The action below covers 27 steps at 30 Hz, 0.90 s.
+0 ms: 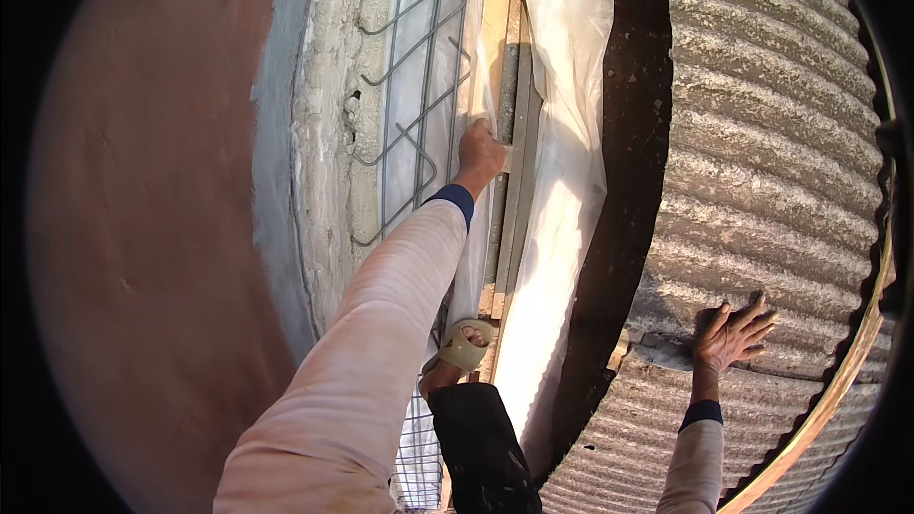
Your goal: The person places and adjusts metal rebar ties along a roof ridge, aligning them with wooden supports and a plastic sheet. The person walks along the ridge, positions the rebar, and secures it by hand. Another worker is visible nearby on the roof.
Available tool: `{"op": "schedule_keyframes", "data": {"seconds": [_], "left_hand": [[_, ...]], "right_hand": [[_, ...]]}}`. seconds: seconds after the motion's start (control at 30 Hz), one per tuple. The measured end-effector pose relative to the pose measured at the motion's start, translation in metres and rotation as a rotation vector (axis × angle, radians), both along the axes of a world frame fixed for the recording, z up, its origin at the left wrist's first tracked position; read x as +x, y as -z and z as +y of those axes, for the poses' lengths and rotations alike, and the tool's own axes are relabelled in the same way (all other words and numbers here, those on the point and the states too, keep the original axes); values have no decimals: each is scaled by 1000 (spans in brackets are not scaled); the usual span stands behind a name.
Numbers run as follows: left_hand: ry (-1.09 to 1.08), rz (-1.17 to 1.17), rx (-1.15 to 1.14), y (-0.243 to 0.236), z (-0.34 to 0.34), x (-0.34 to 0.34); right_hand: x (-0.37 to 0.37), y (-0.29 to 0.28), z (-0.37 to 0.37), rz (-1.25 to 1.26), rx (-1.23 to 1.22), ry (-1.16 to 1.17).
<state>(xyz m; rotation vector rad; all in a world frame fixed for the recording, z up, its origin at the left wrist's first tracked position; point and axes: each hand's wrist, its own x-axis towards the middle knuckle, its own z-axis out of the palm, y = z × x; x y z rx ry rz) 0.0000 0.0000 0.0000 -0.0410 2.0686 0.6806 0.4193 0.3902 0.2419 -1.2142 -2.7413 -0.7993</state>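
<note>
My left hand (pixel 483 149) is closed over the edge of a long wooden board (pixel 495 14), beside the clear plastic sheeting; its fingertips are hidden. Left of this hand, a cage of bent steel reinforcing bars (pixel 411 124) runs along the trench over plastic film. My right hand (pixel 733 337) lies palm down with fingers spread on a grey corrugated roof sheet (pixel 762 162), just above an overlap between two sheets. A foot in an olive slide sandal (pixel 466 345) stands between the bars and the plastic.
A rough concrete edge (pixel 333 133) and a reddish-brown wall (pixel 152 190) rise on the left. Loose plastic sheeting (pixel 562 133) hangs right of the boards, beside a dark gap (pixel 628 162). Wire mesh (pixel 417 457) lies below the foot. A wooden strip (pixel 809 428) borders the roof.
</note>
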Motion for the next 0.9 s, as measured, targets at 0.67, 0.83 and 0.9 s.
{"op": "schedule_keyframes", "data": {"seconds": [0.67,0.83,0.9], "left_hand": [[-319,333,149,-59,-55,310],[-928,70,339,-8,-97,270],[-992,-170,590,4,-103,261]], "right_hand": [[0,-2,7,4,-73,62],[7,4,17,2,-40,47],[8,5,19,17,-17,40]]}}
